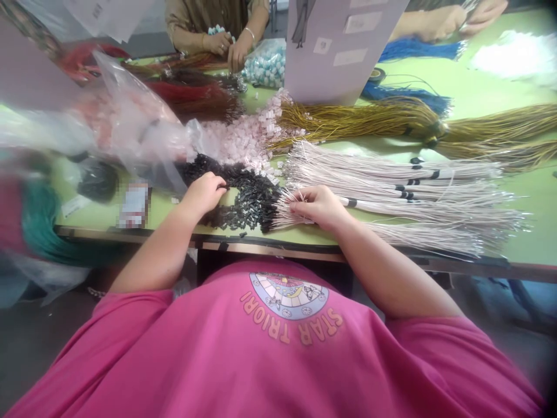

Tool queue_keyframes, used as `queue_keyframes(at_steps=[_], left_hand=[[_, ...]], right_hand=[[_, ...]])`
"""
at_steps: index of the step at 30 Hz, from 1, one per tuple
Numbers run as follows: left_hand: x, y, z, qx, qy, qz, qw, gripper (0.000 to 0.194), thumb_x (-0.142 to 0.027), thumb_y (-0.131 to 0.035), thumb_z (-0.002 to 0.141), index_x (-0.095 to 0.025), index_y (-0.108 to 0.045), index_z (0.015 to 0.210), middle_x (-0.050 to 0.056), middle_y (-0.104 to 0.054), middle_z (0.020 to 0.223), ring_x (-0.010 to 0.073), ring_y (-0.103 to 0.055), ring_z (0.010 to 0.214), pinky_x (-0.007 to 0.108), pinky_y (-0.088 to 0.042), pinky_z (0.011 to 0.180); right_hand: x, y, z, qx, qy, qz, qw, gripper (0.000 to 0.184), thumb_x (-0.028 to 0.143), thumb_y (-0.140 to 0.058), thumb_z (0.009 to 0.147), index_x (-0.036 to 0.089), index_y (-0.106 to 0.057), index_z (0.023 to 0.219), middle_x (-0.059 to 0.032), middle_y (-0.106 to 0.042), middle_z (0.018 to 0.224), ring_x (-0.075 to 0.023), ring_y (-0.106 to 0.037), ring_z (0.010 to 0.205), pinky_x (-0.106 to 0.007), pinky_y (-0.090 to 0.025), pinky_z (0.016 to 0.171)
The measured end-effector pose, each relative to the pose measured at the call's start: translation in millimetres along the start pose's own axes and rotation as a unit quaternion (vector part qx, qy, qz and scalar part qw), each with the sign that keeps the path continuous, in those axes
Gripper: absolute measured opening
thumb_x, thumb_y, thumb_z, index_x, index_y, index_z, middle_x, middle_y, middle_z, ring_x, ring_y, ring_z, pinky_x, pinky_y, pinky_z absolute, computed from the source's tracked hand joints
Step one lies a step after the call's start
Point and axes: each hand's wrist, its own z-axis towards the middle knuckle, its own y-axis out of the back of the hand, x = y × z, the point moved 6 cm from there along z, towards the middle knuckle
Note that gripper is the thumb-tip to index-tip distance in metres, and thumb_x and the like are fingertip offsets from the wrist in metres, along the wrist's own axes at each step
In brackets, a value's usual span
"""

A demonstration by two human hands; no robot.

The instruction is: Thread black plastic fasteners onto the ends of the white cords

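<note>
My left hand [204, 193] rests curled on a heap of small black plastic connectors [243, 194] at the near edge of the green table [535, 203]. Its fingers are closed; whether they pinch a piece is hidden. My right hand [317, 206] pinches the near ends of a bundle of thin pale pink wires [391, 191] that fans out to the right. A heap of pale pink connectors [248, 136] lies just beyond the black ones.
Clear plastic bags [139, 128] lie at the left. Bundles of gold wires [391, 119], blue wires [413, 52] and red and brown wires [195, 87] cross the far table. A white card [335, 46] stands upright. Another person's hands [228, 46] work opposite, beside a bag of light blue parts [265, 64].
</note>
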Motion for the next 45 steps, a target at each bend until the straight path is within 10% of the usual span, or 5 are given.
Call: queue_keyframes(at_steps=[16, 23, 29, 45], left_hand=[[-36, 9.3, -15, -0.009, -0.021, -0.099, 0.995, 0.015, -0.026, -0.053, 0.075, -0.018, -0.061, 0.084, 0.007, -0.062, 0.087, 0.0207, -0.057, 0.079, 0.034, -0.045, 0.075], [-111, 9.2, -43, 0.072, -0.078, -0.426, 0.898, 0.021, -0.031, -0.052, 0.079, -0.017, -0.061, 0.092, 0.004, -0.067, 0.087, 0.0153, -0.062, 0.077, 0.029, -0.049, 0.073], [-113, -14.2, -28, 0.026, -0.04, -0.508, 0.86, 0.021, -0.028, -0.054, 0.079, -0.015, -0.06, 0.094, 0.004, -0.068, 0.087, 0.0155, -0.063, 0.082, 0.032, -0.048, 0.082], [-118, -6.8, -28, 0.0, -0.094, -0.419, 0.903, 0.02, -0.029, -0.053, 0.08, -0.017, -0.066, 0.089, 0.003, -0.068, 0.088, 0.0152, -0.061, 0.081, 0.029, -0.047, 0.08]], right_hand=[[7, -3, -1, 0.011, 0.026, -0.03, 0.999, 0.007, 0.019, -0.05, 0.063, 0.013, -0.055, 0.063, 0.002, -0.05, 0.052, -0.0079, -0.043, 0.048, -0.022, -0.031, 0.046], [12, -2, -2, 0.009, 0.063, -0.07, 0.996, 0.015, 0.027, -0.053, 0.069, 0.013, -0.055, 0.065, 0.0019, -0.05, 0.054, -0.0081, -0.042, 0.051, -0.022, -0.031, 0.05], [17, -2, -2, 0.02, 0.09, -0.107, 0.99, 0.022, 0.031, -0.05, 0.073, 0.014, -0.049, 0.058, 0.0031, -0.045, 0.052, -0.0074, -0.038, 0.051, -0.022, -0.03, 0.051], [17, -9, -1, 0.051, 0.099, -0.121, 0.986, 0.027, 0.032, -0.045, 0.078, 0.015, -0.045, 0.057, 0.0039, -0.041, 0.052, -0.0071, -0.036, 0.051, -0.022, -0.029, 0.053]])
